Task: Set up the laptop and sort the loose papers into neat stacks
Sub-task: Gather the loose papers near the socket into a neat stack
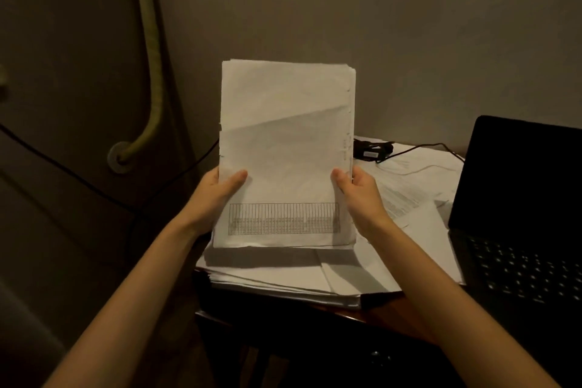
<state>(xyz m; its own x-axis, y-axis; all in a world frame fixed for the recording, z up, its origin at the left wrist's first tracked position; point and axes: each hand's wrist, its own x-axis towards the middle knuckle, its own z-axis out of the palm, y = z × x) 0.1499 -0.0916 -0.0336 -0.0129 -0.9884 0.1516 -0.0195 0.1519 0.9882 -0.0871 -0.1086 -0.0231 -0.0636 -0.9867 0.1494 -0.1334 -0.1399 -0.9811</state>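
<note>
Both forearms come in from the bottom edge, dim warm light. Left hand [217,187] grips the left edge of an upright sheaf of papers [286,148], thumb across the front face, fingers hidden behind. Right hand [357,190] grips the right edge the same way, thumb on front. Sheaf stands roughly vertical, bottom edge touching or just above the pile below, cannot tell which; front sheet mostly blank with a printed grid table [284,218] near its bottom, text too small to read. Sheet edges at top and right of the sheaf are slightly uneven. Under it, a flat stack of papers [283,274] sits at the table's near-left corner, edges fanned and overhanging. Dark wood table [387,305] edge shows just beside that stack. Right of the stack: open black laptop [519,224], screen dark, keyboard lit faintly. Between sheaf and laptop, more loose printed sheets [406,198] lie spread and overlapping. Further back on those sheets, a black power adapter [373,149] with cable [434,146] running toward the laptop. Behind, plain wall; at left a green pipe [151,50] curves down into a round wall fitting [119,157].
</note>
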